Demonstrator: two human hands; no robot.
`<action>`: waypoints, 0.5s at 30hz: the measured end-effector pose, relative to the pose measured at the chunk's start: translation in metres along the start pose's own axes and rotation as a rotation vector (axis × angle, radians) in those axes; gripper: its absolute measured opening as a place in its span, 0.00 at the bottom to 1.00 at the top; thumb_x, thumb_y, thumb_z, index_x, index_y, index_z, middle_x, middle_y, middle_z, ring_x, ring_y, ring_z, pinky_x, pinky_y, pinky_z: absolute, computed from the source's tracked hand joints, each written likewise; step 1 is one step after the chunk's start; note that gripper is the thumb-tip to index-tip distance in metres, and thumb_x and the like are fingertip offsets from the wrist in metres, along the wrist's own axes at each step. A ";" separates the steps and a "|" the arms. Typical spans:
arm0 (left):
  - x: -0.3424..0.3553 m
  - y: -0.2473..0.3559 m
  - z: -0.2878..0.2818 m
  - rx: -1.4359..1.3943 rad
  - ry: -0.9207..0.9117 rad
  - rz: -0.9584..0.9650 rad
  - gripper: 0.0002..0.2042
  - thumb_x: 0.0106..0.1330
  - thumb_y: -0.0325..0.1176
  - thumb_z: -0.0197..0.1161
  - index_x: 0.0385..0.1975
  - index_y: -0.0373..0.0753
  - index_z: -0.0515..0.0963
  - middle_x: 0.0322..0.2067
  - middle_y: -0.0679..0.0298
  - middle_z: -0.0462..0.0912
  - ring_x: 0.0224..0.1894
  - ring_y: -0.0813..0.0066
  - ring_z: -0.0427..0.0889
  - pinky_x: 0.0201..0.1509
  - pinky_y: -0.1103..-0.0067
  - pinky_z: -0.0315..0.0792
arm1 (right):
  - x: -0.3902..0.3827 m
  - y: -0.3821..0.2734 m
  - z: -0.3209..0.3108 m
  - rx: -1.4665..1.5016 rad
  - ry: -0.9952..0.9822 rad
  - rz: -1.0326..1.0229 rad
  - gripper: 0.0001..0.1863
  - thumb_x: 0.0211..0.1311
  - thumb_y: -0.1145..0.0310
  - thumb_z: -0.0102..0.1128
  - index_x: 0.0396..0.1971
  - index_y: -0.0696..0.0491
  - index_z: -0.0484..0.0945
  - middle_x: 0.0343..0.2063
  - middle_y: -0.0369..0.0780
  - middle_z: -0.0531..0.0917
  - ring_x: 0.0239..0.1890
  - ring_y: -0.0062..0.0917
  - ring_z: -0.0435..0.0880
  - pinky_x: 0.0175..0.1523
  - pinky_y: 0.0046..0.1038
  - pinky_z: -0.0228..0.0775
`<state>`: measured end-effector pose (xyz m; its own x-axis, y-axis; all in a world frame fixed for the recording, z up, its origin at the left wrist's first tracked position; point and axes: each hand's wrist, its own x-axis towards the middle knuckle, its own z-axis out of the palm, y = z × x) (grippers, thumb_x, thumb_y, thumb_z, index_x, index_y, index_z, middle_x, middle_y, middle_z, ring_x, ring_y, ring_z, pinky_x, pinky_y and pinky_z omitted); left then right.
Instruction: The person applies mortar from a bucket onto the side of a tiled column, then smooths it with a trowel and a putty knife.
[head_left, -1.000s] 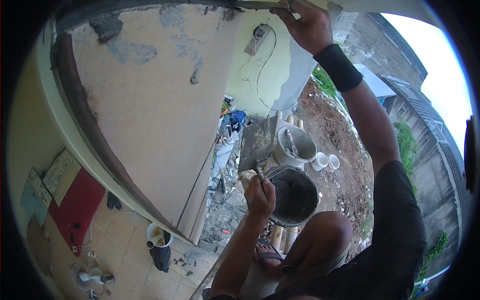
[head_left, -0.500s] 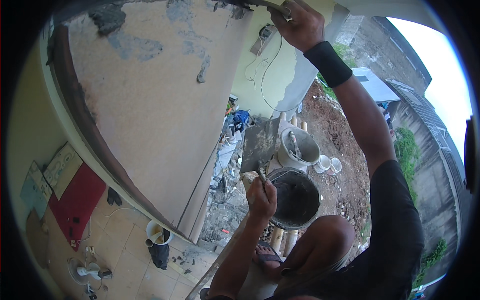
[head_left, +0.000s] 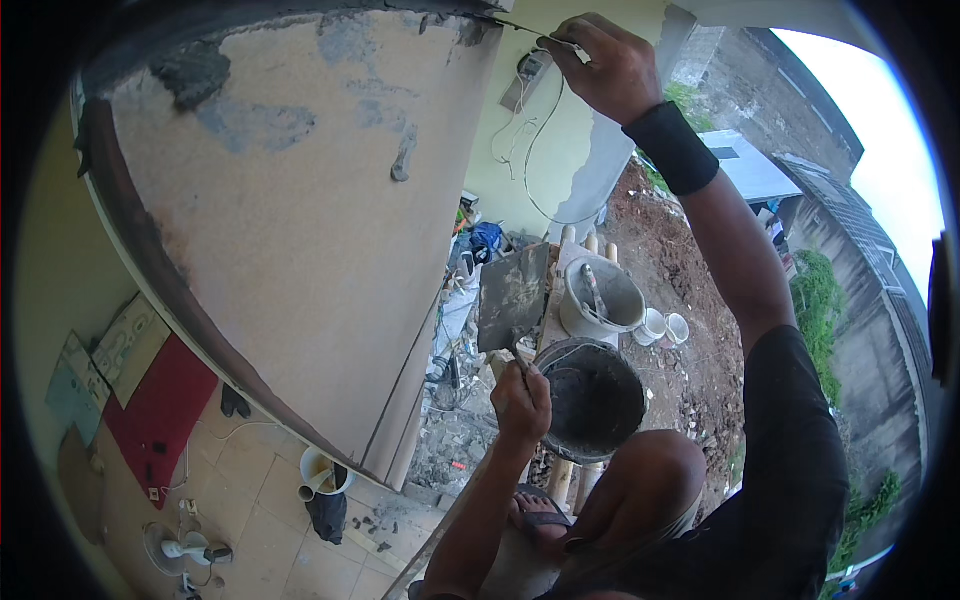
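Up high, my right hand [head_left: 605, 65] grips a thin flat trowel [head_left: 522, 27] at the dark mortar strip [head_left: 300, 15] along the panel's top edge; its fingers wrap the tool. My left hand [head_left: 521, 400] is closed round the handle of a square, mortar-stained flat board tool [head_left: 512, 295], beside a black bucket [head_left: 595, 400] with dark mix. A beige panel [head_left: 290, 270] fills the left middle, with grey smears and a lump of mortar [head_left: 190, 75] near its top.
A grey bucket with a tool [head_left: 600, 310], small white tubs [head_left: 650, 326], rubble [head_left: 445, 440] and soil [head_left: 690, 380] lie below beside my knee and sandalled foot. A red board [head_left: 165, 420], fan [head_left: 170, 548] and pail [head_left: 325, 470] are on the tiled floor [head_left: 290, 510]; a cord hangs on the wall.
My right hand first moved left, then back right and slightly down, the trowel now looking thinner, more edge-on. My left hand stays on the board's handle. The view has shifted slightly.
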<state>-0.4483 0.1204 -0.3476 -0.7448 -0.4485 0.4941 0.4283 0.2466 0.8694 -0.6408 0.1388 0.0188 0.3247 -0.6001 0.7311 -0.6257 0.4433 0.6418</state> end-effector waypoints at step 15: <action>-0.002 0.003 0.003 -0.034 -0.025 0.028 0.09 0.68 0.33 0.50 0.30 0.33 0.69 0.24 0.48 0.74 0.29 0.43 0.76 0.33 0.59 0.68 | 0.001 -0.032 -0.011 0.023 0.000 0.020 0.06 0.45 0.73 0.65 0.26 0.53 0.79 0.24 0.38 0.79 0.24 0.35 0.80 0.30 0.34 0.74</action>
<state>-0.4467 0.1244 -0.3457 -0.7448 -0.4197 0.5188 0.4662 0.2289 0.8546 -0.6129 0.1317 0.0016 0.3120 -0.5915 0.7435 -0.6480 0.4398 0.6219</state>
